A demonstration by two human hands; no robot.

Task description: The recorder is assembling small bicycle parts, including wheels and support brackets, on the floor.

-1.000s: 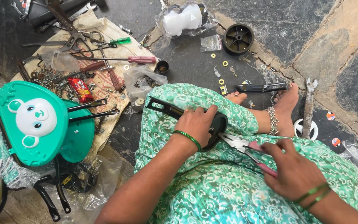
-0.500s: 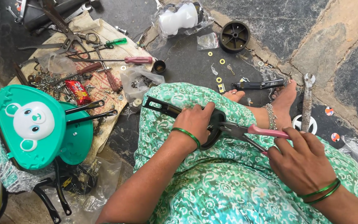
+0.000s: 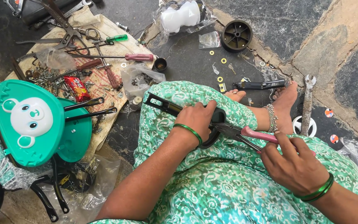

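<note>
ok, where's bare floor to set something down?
Free: dark floor between black wheel and wrench; strip between sacking and white plastic part. Crowded: sacking by the teal seat, full of tools and screws.

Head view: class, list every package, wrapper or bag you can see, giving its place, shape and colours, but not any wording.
Snack wrapper: on the cloth at left, small crumpled rectangle, red with yellow.
Clear bag: beside the cloth, holding small metal parts.
Clear bag: top centre, around white plastic parts.
Small clear bag: beside the black wheel, flat.
</note>
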